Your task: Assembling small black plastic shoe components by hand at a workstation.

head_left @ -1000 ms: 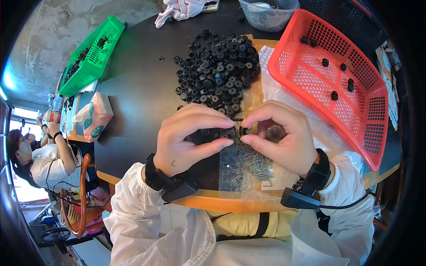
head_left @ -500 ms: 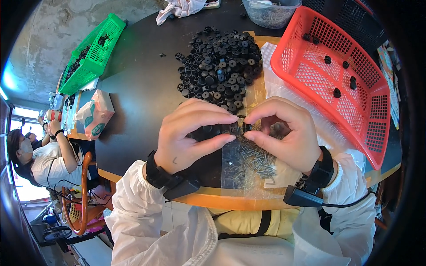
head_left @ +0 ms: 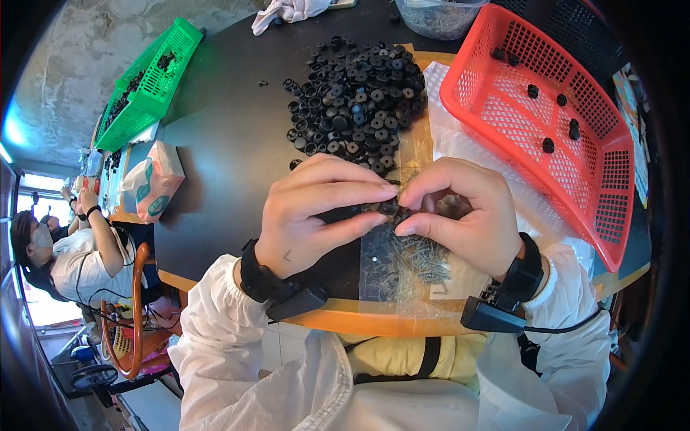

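Observation:
My left hand [head_left: 313,208] and my right hand [head_left: 471,212] meet over the near part of the table. Each pinches a small black round plastic part between thumb and fingertips. The two black parts [head_left: 392,208] are pressed together, largely hidden by my fingers. Just beyond my hands rises a heap of black plastic caps [head_left: 352,108], some ring-shaped, some with a hole in the middle. Below my right fingertips lie many small metal pieces [head_left: 424,262], thin like springs or screws, on clear plastic.
To the right, a red plastic basket [head_left: 503,171] holds several black parts. A clear tub [head_left: 438,23] stands at the back. A tissue pack [head_left: 158,183] and a green basket [head_left: 154,90] are leftward, near a seated co-worker [head_left: 83,251]. The table's wooden edge [head_left: 374,323] is close to me.
My hands have come together: the black part in my right fingers, earlier slightly apart from the left one, now touches it. The view has shifted slightly.

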### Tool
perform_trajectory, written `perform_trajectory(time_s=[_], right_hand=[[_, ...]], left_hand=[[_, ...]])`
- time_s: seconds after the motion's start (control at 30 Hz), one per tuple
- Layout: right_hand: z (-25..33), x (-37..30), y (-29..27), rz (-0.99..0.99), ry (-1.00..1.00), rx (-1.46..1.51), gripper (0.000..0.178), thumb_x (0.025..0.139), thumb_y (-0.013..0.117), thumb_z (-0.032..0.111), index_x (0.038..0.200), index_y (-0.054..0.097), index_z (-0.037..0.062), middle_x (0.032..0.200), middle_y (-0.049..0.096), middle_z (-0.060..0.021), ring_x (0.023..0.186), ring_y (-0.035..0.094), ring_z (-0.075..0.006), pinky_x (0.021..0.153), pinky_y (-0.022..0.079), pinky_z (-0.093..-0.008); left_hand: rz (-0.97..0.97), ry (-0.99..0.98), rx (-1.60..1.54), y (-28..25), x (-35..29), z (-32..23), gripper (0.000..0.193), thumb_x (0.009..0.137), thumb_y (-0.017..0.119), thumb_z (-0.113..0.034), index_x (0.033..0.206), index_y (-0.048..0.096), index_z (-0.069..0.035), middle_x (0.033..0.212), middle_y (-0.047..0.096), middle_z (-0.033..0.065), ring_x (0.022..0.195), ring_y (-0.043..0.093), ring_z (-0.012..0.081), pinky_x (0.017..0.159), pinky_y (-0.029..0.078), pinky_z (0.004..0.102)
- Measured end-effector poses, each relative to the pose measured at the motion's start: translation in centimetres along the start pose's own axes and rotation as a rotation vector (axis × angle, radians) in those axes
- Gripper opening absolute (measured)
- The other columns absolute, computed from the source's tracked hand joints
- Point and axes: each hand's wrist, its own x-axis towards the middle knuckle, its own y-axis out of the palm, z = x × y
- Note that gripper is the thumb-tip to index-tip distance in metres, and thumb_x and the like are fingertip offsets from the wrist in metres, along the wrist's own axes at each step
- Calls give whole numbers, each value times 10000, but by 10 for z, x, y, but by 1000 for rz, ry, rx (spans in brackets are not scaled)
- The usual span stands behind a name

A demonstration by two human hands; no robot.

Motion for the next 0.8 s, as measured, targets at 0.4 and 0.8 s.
perform_trajectory(time_s=[0.4, 0.8], right_hand=[[7, 3, 3, 63, 120, 57, 487, 727, 799, 13, 1154, 569, 43, 1018, 628, -33, 860, 602, -97, 751, 510, -248], [8, -1, 6, 68, 144, 260, 502, 761, 718, -68, 1228, 553, 16, 1073, 662, -74, 965, 670, -147, 843, 552, -284]], left_hand=[[48, -52, -17, -2, -2, -2, 354, 720, 783, -36, 1069, 719, -27, 980, 648, 85, 890, 603, 215, 790, 471, 302], [45, -49, -14, 5, -3, -3, 344, 721, 795, -165, 1041, 731, -56, 878, 555, 19, 781, 530, 140, 686, 433, 260]])
